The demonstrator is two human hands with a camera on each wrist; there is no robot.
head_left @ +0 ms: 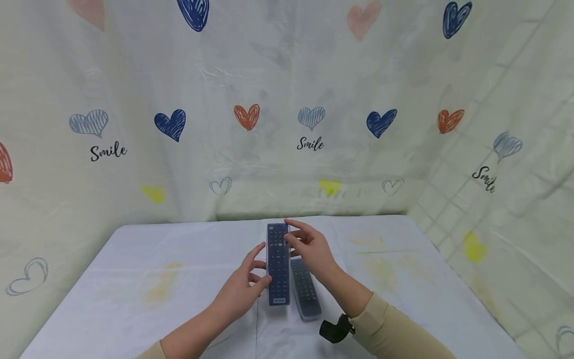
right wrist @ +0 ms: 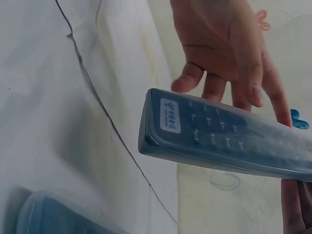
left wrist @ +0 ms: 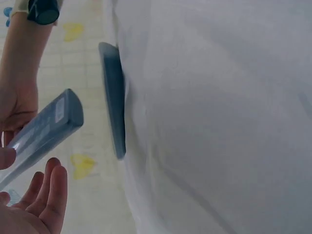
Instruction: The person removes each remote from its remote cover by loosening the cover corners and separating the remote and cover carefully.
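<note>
A dark remote control (head_left: 278,269) in a clear cover is raised above the white table, its button face toward the head camera. Near its top end, my right hand (head_left: 311,249) grips it, with the thumb near the front edge. My left hand (head_left: 239,289) is at its left side, thumb overlapping the edge and other fingers spread. In the left wrist view, the left fingers (left wrist: 54,197) look fairly straight and apart from the remote. The right wrist view shows the remote's labelled lower end (right wrist: 170,116). A second covered remote control (head_left: 306,289) lies beside it on the table.
The table (head_left: 112,279) has a white cloth with creases and yellowish patches. Behind it hangs a pale sheet (head_left: 269,164) printed with hearts and "Smile", which also covers the right side. A black wrist device (head_left: 336,329) sits on the right forearm.
</note>
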